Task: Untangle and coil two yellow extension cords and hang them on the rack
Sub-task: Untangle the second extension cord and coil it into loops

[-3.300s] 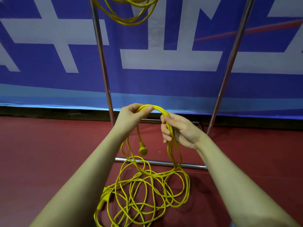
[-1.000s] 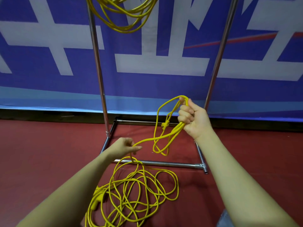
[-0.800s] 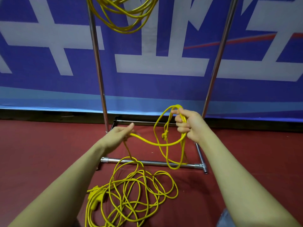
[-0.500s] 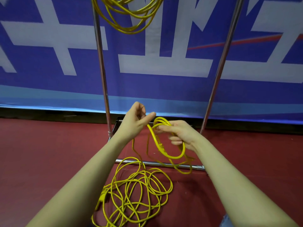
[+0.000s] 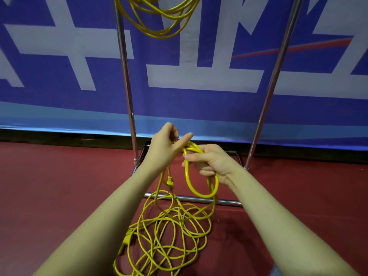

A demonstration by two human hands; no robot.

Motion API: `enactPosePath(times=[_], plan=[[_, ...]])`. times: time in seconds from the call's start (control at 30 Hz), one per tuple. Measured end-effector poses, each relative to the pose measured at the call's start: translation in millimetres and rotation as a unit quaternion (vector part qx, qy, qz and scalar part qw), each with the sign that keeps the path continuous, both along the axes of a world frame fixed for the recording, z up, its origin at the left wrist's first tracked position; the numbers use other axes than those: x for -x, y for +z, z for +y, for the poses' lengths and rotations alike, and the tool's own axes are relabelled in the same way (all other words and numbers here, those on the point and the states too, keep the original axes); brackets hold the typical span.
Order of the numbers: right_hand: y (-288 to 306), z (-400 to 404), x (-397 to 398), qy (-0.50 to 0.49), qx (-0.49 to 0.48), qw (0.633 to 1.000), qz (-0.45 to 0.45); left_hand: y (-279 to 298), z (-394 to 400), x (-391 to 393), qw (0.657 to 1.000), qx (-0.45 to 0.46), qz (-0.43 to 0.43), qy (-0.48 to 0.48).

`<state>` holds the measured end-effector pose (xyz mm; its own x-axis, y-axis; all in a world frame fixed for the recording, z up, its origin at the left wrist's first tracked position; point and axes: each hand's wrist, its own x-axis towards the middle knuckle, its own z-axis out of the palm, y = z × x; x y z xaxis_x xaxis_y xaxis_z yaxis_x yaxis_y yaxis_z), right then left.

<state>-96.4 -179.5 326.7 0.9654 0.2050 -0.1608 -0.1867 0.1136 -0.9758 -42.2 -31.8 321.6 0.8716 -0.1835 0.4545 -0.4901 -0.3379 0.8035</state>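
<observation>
Two cords: one coil [image 5: 159, 18] hangs on the rack [image 5: 127, 92] at 12 o'clock. Your right hand [image 5: 211, 162] clamps the second cord [image 5: 173, 232]'s loops, left hand [image 5: 165, 148] pinches the strand. Light, floppy, snag-prone; hold loop tops.

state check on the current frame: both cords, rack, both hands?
hung cord: coiled, hanging at the top of the rack.
second cord: mostly a loose tangle on the red floor; a few loops lifted and held.
held loops: gathered in the right hand, hanging below it.
rack: upright, base bar on the floor.
left hand: pinching the cord at the loops' top.
right hand: fingers curled round the loops.
</observation>
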Motion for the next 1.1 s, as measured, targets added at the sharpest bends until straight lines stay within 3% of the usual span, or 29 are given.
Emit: enactPosePath(times=[0.1,0.23,0.5,0.6,0.8,0.97,1.1], plan=[[0.9,-11.6,-4.5,-0.039,-0.008,0.999,-0.03,-1.1,5.8,-7.2,0.996,0.02,0.084,-0.025],[-1.8,-23.3,-7.5,-0.071,-0.019,0.995,-0.061,-13.0,10.3,-8.1,0.969,0.042,0.206,-0.129],[0.8,-52.1,-13.2,-0.164,-0.124,0.971,-0.12,-41.4,41.6,-21.2,0.952,-0.045,0.272,-0.132],[-0.9,-55.4,-12.0,-0.158,-0.122,0.972,-0.123,-48.6,49.9,-26.3,0.958,-0.066,0.267,-0.087],[-10.6,-57.8,-12.3,-0.143,-0.004,0.987,-0.071,-44.7,52.6,-32.8,0.969,0.06,0.238,-0.044],[-25.6,-62.8,-15.1,-0.209,0.09,0.973,-0.047,-36.4,55.7,-39.8,0.98,-0.046,0.193,-0.02],[-22.0,-59.1,-14.0,-0.228,0.027,0.972,-0.05,-34.7,49.5,-40.5,0.975,-0.152,0.156,0.031]])
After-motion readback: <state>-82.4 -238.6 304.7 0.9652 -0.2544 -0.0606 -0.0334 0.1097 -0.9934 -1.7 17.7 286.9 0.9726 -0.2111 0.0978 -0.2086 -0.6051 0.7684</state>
